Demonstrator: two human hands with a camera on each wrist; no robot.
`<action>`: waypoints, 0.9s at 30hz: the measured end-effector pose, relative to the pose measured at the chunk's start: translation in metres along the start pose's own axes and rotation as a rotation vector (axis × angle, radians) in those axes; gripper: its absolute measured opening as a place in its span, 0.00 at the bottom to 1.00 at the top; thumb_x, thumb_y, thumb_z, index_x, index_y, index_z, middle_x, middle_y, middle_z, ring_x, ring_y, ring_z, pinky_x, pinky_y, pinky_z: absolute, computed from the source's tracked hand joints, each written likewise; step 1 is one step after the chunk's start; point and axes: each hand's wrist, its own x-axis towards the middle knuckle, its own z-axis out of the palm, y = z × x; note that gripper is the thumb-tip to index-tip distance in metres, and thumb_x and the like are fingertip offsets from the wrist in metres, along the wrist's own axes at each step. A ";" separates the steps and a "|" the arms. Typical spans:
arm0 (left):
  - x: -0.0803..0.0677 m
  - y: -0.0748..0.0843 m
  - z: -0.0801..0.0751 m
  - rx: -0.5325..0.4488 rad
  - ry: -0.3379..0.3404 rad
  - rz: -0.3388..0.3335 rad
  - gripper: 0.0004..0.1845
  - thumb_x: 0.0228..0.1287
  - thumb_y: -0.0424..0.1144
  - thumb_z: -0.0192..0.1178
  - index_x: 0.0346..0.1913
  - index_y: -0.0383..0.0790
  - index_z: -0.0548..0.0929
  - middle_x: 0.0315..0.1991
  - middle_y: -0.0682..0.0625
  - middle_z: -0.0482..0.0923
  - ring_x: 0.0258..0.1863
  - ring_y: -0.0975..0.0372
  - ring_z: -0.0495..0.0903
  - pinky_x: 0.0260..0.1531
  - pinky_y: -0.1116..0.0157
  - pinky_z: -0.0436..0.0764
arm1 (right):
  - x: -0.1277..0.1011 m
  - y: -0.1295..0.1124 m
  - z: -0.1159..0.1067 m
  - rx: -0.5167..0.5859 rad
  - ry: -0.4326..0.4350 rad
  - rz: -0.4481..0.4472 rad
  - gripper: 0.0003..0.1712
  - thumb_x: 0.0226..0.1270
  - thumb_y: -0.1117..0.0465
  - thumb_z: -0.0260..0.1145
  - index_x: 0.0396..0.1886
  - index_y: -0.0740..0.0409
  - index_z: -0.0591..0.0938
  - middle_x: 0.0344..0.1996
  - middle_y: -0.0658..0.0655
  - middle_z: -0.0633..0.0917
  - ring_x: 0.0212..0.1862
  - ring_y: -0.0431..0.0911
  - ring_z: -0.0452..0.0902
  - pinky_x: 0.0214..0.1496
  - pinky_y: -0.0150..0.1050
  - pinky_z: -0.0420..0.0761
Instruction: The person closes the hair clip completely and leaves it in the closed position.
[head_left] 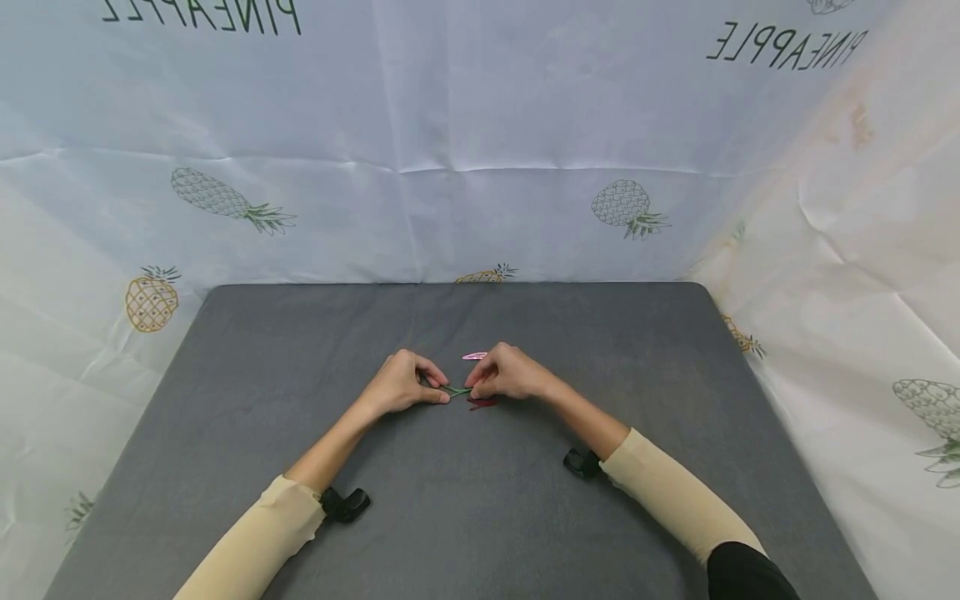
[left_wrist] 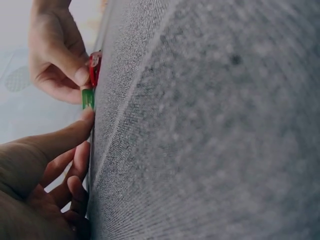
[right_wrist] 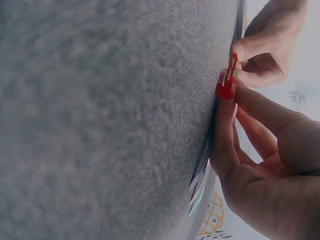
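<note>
A green snap hair clip spans the gap between both hands, just above the grey tabletop. My left hand pinches its left end between thumb and fingers; my right hand pinches the other end. In the left wrist view the green hair clip shows between the two thumbs. A red snap hair clip appears in front of my right fingertips in the right wrist view; whether they touch it I cannot tell. Behind the right hand, a pink hair clip lies partly hidden on the table.
Purple and mint-coloured clip-like edges show beyond the right hand. The grey table has a pineapple-print cloth hanging behind it and along its sides. Dark wrist devices stick out from both sleeves.
</note>
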 end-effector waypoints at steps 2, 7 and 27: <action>0.000 0.000 0.000 -0.001 -0.001 0.005 0.08 0.57 0.38 0.84 0.39 0.43 0.96 0.35 0.49 0.93 0.24 0.65 0.77 0.26 0.70 0.73 | 0.000 -0.001 0.000 0.007 -0.005 0.008 0.06 0.69 0.66 0.78 0.43 0.62 0.95 0.34 0.57 0.95 0.33 0.33 0.85 0.39 0.30 0.84; 0.000 0.001 0.001 -0.003 0.000 0.023 0.08 0.58 0.37 0.83 0.38 0.41 0.96 0.34 0.47 0.93 0.24 0.66 0.79 0.26 0.70 0.74 | 0.002 0.000 0.000 0.018 -0.008 0.039 0.05 0.69 0.66 0.78 0.41 0.61 0.95 0.34 0.56 0.95 0.31 0.33 0.84 0.37 0.29 0.81; 0.000 0.001 0.003 -0.009 0.038 0.055 0.05 0.70 0.36 0.74 0.35 0.41 0.94 0.28 0.49 0.89 0.20 0.69 0.74 0.25 0.71 0.71 | 0.004 0.000 0.001 0.057 0.082 0.006 0.04 0.73 0.65 0.76 0.40 0.60 0.95 0.30 0.56 0.93 0.29 0.37 0.81 0.34 0.31 0.78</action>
